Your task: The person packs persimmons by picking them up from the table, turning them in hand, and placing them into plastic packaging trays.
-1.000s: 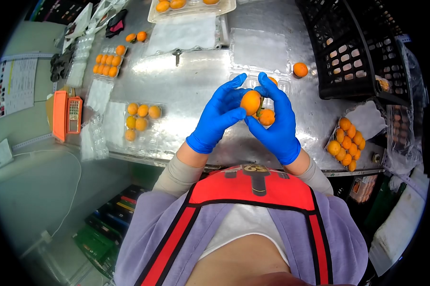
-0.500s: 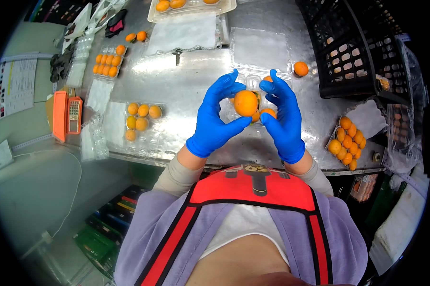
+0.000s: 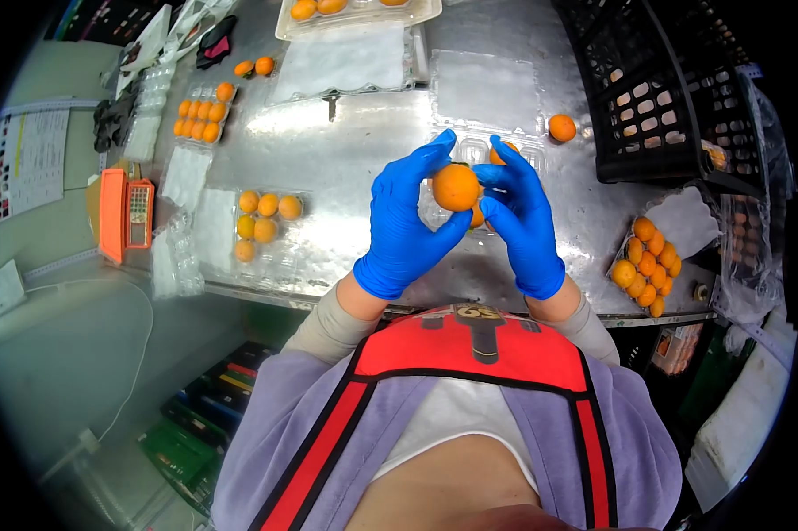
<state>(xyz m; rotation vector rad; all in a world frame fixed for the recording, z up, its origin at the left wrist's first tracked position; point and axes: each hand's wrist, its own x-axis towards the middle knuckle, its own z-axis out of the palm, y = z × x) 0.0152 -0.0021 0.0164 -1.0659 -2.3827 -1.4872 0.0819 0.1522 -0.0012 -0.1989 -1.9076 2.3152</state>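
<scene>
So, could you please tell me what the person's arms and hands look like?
The left hand and the right hand wear bright blue, close-fitting, wrist-length gloves. Past a short bare stretch come grey-beige sleeves, then a light-purple garment higher up. No cables or markings show there.

Bright and round, an orange fruit (image 3: 456,188) sits in the left hand (image 3: 401,219) above a clear tray (image 3: 474,150), partly hidden, holding more fruit.

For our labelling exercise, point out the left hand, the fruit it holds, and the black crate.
Left hand (image 3: 402,219), head view: its middle.
Fruit (image 3: 455,187), head view: its rounded face.
Black crate (image 3: 680,106), head view: its wall.
</scene>
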